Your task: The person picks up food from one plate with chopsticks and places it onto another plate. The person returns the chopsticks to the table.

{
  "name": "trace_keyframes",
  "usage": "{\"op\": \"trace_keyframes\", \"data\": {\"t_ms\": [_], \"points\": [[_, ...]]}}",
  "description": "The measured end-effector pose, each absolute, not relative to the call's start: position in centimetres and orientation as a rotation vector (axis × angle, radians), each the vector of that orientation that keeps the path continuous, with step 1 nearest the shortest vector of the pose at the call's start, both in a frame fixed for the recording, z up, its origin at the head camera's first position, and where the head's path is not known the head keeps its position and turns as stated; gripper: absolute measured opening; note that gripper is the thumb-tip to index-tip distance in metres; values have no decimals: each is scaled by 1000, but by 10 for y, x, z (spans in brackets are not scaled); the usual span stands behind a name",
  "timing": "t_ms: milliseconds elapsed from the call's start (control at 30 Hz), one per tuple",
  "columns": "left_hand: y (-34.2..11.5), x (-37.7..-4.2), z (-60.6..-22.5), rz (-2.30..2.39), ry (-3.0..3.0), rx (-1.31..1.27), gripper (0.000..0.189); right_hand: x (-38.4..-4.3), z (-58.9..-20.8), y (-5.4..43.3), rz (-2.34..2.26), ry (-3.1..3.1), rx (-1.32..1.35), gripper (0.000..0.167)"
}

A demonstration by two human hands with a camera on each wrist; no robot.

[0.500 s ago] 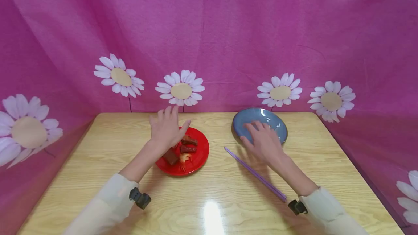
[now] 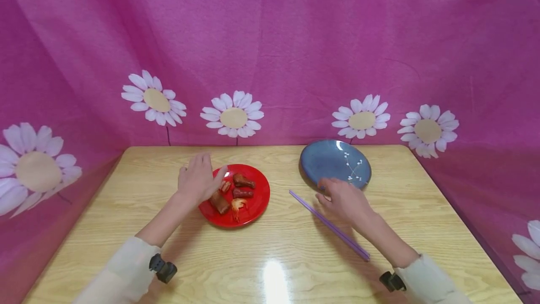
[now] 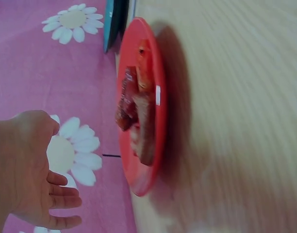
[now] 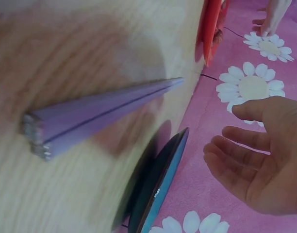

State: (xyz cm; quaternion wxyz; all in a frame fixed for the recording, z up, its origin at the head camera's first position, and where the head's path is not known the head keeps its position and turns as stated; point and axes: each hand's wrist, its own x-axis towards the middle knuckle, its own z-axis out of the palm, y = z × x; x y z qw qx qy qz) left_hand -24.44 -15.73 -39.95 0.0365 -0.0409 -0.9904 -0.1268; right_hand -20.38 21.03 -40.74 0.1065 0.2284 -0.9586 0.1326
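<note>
Left fingers [image 3: 66,202] loose, eased leftward, uncovering more food [image 2: 243,193] on red plate [image 2: 259,201], to their right | right fingers [image 4: 248,138] relaxed, withdrawn from over blue plate [image 2: 325,161], now just ahead; chopsticks [image 2: 329,224] left of them | I hold nothing; both plates unmoved, seemingly let be.

No readable text or numbers.

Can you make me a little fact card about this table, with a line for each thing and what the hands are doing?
Table: light wood
Left plate: red plate, with food pieces on it
Right plate: blue plate, white blossom pattern
Chopsticks: purple chopsticks, lying nearer the person than the blue plate
Left hand: raised beside the red plate, holding nothing
Right hand: raised near the blue plate, fingers loosely bent, holding nothing
</note>
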Motion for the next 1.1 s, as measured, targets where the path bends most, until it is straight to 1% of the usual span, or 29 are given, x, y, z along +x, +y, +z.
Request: {"op": "trace_keyframes", "data": {"t_ms": [133,433,800,967,1100], "points": [[-167,-240,-406,-361,-3055,-129,67,-200,-411,210,423,-2913,647,21],[-180,-235,-416,-343,-3051,-164,52,-192,-421,217,412,-3013,633,18],[-192,-231,-433,-314,-3084,-169,43,-181,-429,223,496,-3062,636,19],[-196,-229,-443,-300,-3064,-203,40,-179,-432,225,480,-3085,649,13],[-199,-229,-450,-270,-3044,-230,36,-178,-433,224,472,-3088,660,12]]}}
